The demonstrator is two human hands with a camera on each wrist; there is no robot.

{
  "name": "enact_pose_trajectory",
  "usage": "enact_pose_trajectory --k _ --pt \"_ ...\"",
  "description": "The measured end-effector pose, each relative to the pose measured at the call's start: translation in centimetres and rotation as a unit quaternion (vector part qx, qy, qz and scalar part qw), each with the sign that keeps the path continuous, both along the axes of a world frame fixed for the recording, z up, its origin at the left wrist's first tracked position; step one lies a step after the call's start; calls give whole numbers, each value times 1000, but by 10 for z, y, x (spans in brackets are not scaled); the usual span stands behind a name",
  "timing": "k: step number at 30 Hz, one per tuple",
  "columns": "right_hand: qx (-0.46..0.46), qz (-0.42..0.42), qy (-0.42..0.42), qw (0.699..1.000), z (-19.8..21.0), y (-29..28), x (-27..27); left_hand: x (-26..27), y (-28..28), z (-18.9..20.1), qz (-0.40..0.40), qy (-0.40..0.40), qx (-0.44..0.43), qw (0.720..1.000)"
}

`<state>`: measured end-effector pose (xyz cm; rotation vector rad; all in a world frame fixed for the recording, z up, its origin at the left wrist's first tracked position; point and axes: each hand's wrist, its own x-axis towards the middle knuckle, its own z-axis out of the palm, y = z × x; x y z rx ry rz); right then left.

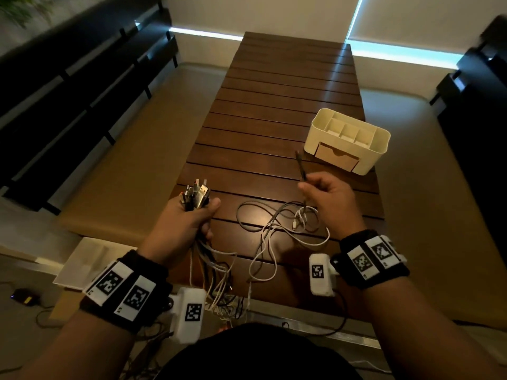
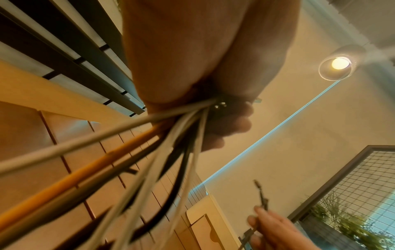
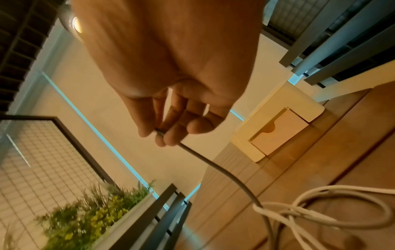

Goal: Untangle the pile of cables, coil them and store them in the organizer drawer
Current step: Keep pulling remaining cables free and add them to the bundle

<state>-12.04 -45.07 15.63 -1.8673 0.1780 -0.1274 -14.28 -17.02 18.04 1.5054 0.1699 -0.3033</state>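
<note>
Still early: left hand (image 1: 183,218) fists a bundle of cable ends (image 1: 197,193), right hand (image 1: 330,197) pinches one grey cable (image 3: 226,172), loose tangle (image 1: 285,223) between them. Nothing coiled; organizer (image 1: 347,139) beyond the right hand, drawer (image 1: 337,157) closed.

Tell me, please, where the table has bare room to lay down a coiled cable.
Free: the slats beyond the organizer and the stretch left of it, ahead of the left hand. Crowded: loose cables between both hands, below the right hand.
</note>
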Motion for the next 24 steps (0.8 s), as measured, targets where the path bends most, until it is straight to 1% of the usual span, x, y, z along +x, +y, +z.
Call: enact_pose_trajectory --k 2,4,7,9,11,13,16,20,24 --pt "-38 0 51 998 -7 0 -4 0 1 0 5 2 -32 999" --pt "-42 -12 66 997 -5 -1 -5 -1 2 1 -1 8 -67 998" --pt "-48 -8 22 999 14 -2 -1 -2 2 2 -3 0 -63 998" --pt "-55 20 -2 998 27 3 -2 -1 -3 3 2 2 -72 997" --pt "-50 58 -4 997 37 17 -7 0 -10 3 7 6 -85 996" --pt "-71 107 7 992 38 39 -17 1 -16 4 12 6 -96 995" --pt "-119 164 2 979 26 68 -31 2 -23 5 6 7 -110 994" --pt "-149 198 -36 968 19 82 -35 3 -25 4 -13 -5 -115 993" --pt "-169 202 -54 963 21 84 -34 2 -26 5 -26 -18 -113 993"
